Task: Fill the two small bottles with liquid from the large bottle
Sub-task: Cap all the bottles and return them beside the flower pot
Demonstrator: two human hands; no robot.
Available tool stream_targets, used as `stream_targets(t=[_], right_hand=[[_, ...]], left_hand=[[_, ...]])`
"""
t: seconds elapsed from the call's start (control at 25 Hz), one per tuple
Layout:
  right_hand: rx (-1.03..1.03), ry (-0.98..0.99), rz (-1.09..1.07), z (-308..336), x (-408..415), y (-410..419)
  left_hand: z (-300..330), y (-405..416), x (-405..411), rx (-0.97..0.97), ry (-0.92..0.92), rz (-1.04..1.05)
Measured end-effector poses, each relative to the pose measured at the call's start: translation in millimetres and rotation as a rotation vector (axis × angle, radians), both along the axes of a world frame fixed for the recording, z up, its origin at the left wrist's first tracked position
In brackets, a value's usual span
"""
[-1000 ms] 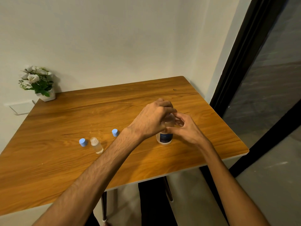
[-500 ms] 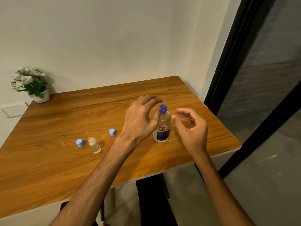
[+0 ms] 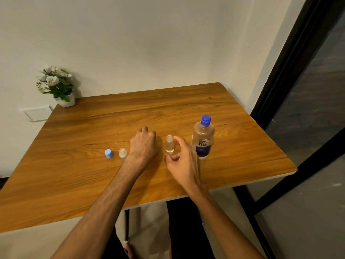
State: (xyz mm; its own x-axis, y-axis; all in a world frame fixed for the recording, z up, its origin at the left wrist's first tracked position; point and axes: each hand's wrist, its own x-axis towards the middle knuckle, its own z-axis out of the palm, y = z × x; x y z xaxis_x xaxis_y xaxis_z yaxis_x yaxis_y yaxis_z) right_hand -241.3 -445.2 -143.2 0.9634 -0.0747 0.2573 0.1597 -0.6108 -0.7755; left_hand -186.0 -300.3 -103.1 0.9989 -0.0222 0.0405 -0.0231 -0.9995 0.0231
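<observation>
The large clear bottle (image 3: 203, 139) stands upright at the right of the wooden table (image 3: 242, 146) with its blue cap on. Left of it stands one uncapped small bottle (image 3: 169, 144). My right hand (image 3: 183, 161) is beside it, thumb and fingers spread around it, and I see no firm grip. My left hand (image 3: 143, 144) rests knuckles-up on the table, its fingertips curled under and hidden. A second uncapped small bottle (image 3: 122, 152) stands just left of my left wrist, with a light-blue cap (image 3: 108, 153) beside it. I see no second cap.
A small white pot of white flowers (image 3: 59, 88) sits at the table's back left corner against the wall. A black-framed glass door (image 3: 308, 109) runs along the right side. The table's near edge (image 3: 168, 200) lies under my forearms.
Both hands have left the large bottle, which now stands alone. My left hand dropped to the table further left, over where a blue cap lay. My right hand moved to the middle small bottle.
</observation>
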Motion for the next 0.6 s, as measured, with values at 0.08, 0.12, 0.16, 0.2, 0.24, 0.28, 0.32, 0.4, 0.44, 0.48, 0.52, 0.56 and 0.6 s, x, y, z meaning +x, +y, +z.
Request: stream_targets(t=[0.08, 0.12, 0.16, 0.2, 0.24, 0.28, 0.32, 0.4, 0.44, 0.48, 0.52, 0.56, 0.6], right_hand=[[0.005, 0.004, -0.052, -6.3, 7.6, 5.1], [0.019, 0.006, -0.064, -7.7, 10.5, 6.7], [0.039, 0.020, -0.068, -8.9, 13.9, 8.4], [0.059, 0.036, -0.065, -10.2, 17.4, 10.0], [0.078, 0.047, -0.058, -10.6, 21.0, 11.4], [0.098, 0.050, -0.055, -11.5, 23.9, 13.0], [0.119, 0.048, -0.056, -11.4, 25.2, 13.9], [0.150, 0.027, -0.054, -14.2, 22.9, 12.2], [0.155, 0.013, -0.046, -15.0, 20.3, 11.1], [0.152, 0.013, -0.037, -16.9, 16.6, 10.1], [0.159, 0.008, -0.026, -18.5, 12.6, 8.7], [0.171, 0.002, -0.017, -19.2, 11.0, 8.2], [0.184, -0.008, -0.012, -19.8, 9.3, 7.4]], left_hand=[[-6.7, 3.2, 3.3, 0.023, 0.034, 0.018], [-8.9, 3.6, 4.0, 0.028, 0.045, 0.022], [-10.9, 3.5, 5.1, 0.029, 0.049, 0.020], [-12.2, 3.5, 6.3, 0.017, 0.042, 0.018], [-12.9, 4.0, 7.9, -0.015, 0.029, 0.022], [-13.4, 5.3, 9.2, -0.077, 0.003, 0.031], [-14.0, 7.2, 10.0, -0.173, -0.040, 0.044], [-12.9, 10.2, 5.3, -0.436, -0.131, 0.091], [-8.8, 9.7, -0.2, -0.582, -0.167, 0.110], [-5.0, 7.7, -7.1, -0.720, -0.184, 0.109], [-1.3, 4.9, -14.1, -0.824, -0.191, 0.083], [3.5, 2.8, -19.7, -0.875, -0.201, 0.041], [7.0, 1.0, -24.7, -0.880, -0.207, -0.002]])
